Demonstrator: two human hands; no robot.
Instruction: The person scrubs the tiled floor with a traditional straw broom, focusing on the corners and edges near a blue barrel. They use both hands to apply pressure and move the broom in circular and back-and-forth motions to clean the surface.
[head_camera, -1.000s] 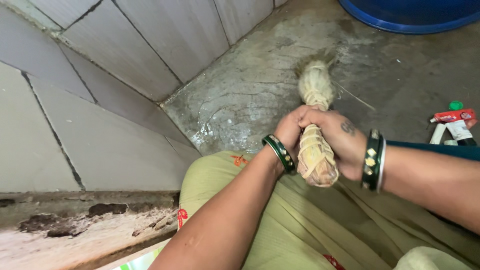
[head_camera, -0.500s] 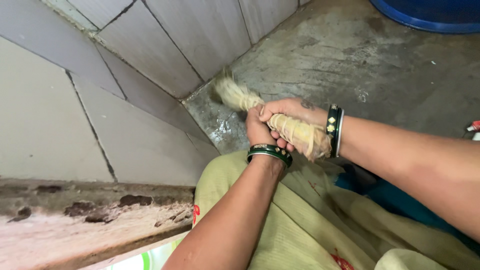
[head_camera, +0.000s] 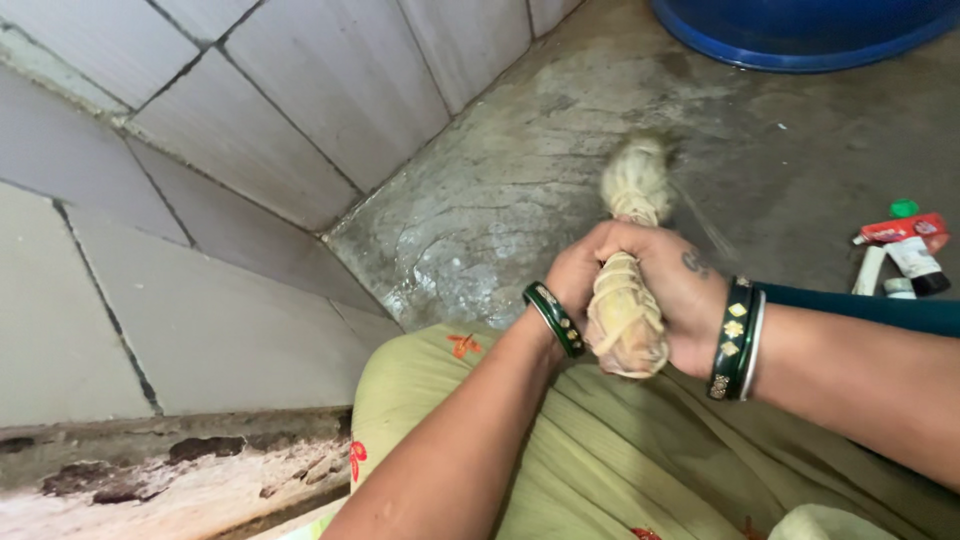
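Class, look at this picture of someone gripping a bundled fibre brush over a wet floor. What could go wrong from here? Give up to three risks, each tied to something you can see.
1. The concrete floor looks wet near the tiled wall, so a slip seems possible.
2. Both hands, left hand and right hand, clamp the fibre brush; its blurred tip suggests fast motion, which might splash dirty water or scrape knuckles.
3. The small bottles lying nearby could be knocked.

Grey tiled wall, wet concrete floor

Red-and-white tubes, floor's right edge
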